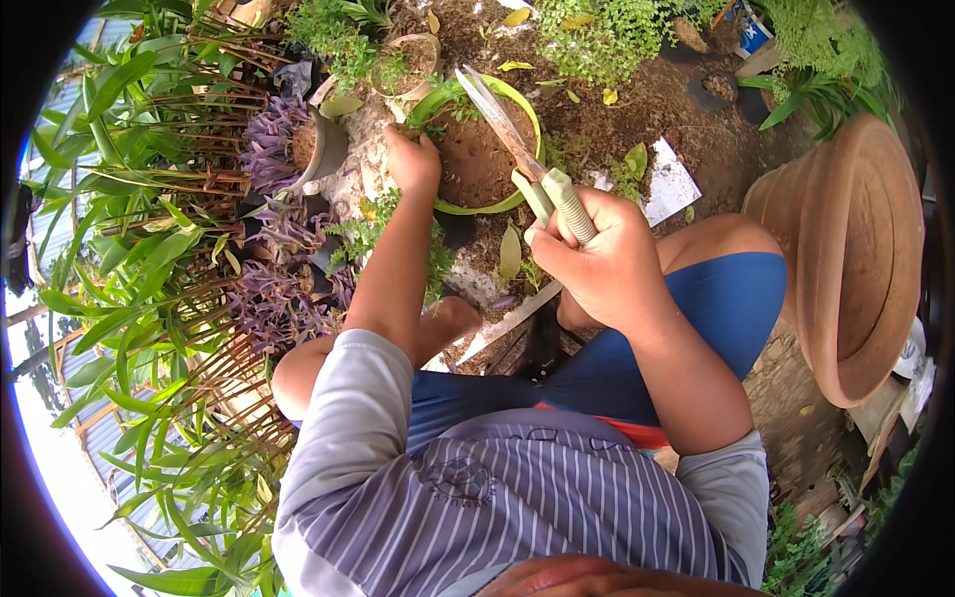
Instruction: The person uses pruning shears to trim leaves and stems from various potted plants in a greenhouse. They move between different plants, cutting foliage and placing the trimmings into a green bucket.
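Garden shears (507,127) with pale green handles are held in my right hand (604,254). Their rusty blades point up and left over a lime-green round pot (539,130) filled with brown soil (485,168). My left hand (412,160) is at the pot's left rim, its fingers bent near a small leafy green plant (455,101) that leans over the rim. Whether those fingers pinch a stem cannot be made out. Just behind that hand stands a smaller beige pot (418,56) with soil and a little greenery.
A large terracotta pot (821,254) lies tilted at the right. Purple-leaved plants (280,149) and a tipped grey pot (332,153) are at the left, beside tall green plants (142,254). A white scrap (671,183) lies on the soil. Ferny plants (604,37) grow beyond.
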Tool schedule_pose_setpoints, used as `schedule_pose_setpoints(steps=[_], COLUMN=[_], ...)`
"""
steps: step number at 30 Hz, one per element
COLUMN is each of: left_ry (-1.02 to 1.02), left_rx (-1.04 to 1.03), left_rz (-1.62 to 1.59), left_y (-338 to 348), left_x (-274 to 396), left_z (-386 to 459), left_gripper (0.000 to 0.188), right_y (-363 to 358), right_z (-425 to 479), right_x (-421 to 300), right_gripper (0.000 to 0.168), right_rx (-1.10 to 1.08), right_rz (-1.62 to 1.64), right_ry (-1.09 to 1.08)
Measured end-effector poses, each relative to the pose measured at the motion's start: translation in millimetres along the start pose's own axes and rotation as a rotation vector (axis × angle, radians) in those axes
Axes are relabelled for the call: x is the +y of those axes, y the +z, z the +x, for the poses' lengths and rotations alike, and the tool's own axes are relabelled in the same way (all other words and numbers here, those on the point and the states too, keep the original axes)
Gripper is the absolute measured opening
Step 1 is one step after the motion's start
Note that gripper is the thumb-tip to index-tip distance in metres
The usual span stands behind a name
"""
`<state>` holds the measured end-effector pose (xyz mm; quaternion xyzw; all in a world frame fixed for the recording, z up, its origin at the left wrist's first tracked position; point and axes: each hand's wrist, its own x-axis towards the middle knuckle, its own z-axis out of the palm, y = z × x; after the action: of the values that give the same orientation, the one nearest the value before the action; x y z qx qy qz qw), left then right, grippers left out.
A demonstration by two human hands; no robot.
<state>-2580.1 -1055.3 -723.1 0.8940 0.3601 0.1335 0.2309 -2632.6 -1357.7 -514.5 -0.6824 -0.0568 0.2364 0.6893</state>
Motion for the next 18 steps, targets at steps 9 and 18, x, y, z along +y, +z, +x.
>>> schedule_pose_setpoints(steps=[9,18], left_ry=[-0.108,-0.135], left_rx=[-0.006,-0.040], left_rz=[0.020,0.070], left_y=[-1,-3], left_x=[4,16], left_z=[-4,-4], left_gripper=[0.048,0.049], right_y=[1,-1], right_z=[-2,-2], right_x=[-5,-4], right_gripper=[0.021,0.017], right_rx=[-0.038,-0.019], right_rz=[-0.081,-0.072], right_ry=[0.009,0.031])
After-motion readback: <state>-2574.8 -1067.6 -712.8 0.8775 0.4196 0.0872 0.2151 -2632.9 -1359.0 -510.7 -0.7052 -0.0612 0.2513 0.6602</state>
